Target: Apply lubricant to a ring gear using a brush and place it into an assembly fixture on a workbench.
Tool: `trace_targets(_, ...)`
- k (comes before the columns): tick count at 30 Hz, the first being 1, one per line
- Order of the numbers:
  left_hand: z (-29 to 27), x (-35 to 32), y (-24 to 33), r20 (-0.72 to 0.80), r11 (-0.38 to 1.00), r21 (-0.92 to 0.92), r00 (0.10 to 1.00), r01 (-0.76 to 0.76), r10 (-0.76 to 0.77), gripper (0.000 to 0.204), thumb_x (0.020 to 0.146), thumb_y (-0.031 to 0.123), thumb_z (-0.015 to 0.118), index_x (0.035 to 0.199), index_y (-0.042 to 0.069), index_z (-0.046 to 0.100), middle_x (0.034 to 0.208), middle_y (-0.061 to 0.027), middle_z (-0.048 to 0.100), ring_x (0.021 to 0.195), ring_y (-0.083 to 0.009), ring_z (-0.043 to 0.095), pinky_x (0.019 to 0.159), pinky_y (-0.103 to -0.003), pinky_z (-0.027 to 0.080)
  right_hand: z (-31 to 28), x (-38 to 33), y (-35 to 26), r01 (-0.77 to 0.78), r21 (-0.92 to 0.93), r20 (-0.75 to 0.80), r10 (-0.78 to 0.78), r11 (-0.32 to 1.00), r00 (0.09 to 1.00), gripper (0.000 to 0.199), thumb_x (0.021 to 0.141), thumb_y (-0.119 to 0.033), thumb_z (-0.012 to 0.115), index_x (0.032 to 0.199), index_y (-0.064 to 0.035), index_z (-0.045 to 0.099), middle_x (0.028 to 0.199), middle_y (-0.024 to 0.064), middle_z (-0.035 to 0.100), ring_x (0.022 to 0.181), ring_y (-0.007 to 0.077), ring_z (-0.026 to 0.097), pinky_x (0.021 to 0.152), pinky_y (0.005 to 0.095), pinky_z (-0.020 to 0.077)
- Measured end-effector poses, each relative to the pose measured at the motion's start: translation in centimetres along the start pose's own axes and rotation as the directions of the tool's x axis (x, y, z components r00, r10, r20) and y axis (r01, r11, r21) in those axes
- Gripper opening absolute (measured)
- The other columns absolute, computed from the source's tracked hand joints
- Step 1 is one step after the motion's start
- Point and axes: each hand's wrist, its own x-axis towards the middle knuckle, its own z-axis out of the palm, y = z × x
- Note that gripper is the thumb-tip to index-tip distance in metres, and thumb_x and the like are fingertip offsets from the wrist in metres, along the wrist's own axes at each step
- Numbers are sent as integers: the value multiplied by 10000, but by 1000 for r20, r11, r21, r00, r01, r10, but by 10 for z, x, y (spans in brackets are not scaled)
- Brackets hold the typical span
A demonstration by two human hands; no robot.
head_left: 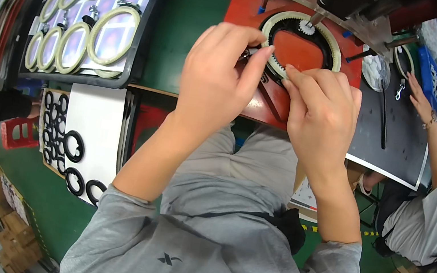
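A cream ring with inner teeth lies over a black ring-shaped part on a red machine plate. Inside its far edge, a small white gear sits below the machine's spindle. My left hand is closed at the ring's near left side, thumb and forefinger pinching its rim. At the near edge, my right hand is closed too, with thumb and fingertips on the same ring. My fingers hide part of the rim, and a small dark metal piece beside my left fingers cannot be made out.
Several cream rings stand in a black-edged tray at left. Black rings lie on white board and cardboard below it. Machine parts overhang the red plate. A co-worker's hand is over the dark table at right.
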Motion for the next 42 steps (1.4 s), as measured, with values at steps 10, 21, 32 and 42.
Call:
trace_targets(10, 25, 14, -18, -10, 985, -123, 993, 119, -121, 238, 938, 35, 699, 1167, 11, 760, 1283, -169, 745, 1058, -207, 755, 908, -301, 595, 1, -1, 5, 37, -19, 37, -36, 999, 999, 198, 830, -97, 772, 1026, -98, 799, 895, -13, 658, 873, 189, 617, 783, 361, 402)
trace_targets(21, 25, 17, -25, -11, 994, -107, 999, 29, -30, 192, 935, -11, 684, 1102, 20, 773, 1187, -157, 780, 1013, -196, 784, 851, -285, 618, 13, 9, 38, -35, -3, -35, 35, 999, 999, 437, 969, -213, 742, 1337, 4, 649, 1317, 181, 674, 1229, 364, 621, 1023, 447, 457)
trace_targets(32, 25, 25, -23, -9, 998, 30, 998, -55, 55, 175, 912, -5, 709, 1080, 10, 758, 1133, -150, 788, 923, -243, 794, 803, -295, 625, 26, 26, 48, -142, 6, 208, 138, 990, 968, 562, 1071, -335, 612, 1435, 87, 541, 1543, 273, 509, 1478, 400, 448, 1210, 424, 359)
trace_targets(42, 20, 16, -24, -87, 1000, -24, 996, -14, 12, 242, 927, 60, 739, 1163, 8, 727, 1112, -135, 764, 944, -254, 728, 812, -336, 583, -23, 7, 32, -34, 158, -226, 70, 987, 972, 419, 952, -96, 741, 1335, 35, 632, 1253, 178, 698, 1153, 306, 669, 1006, 375, 518)
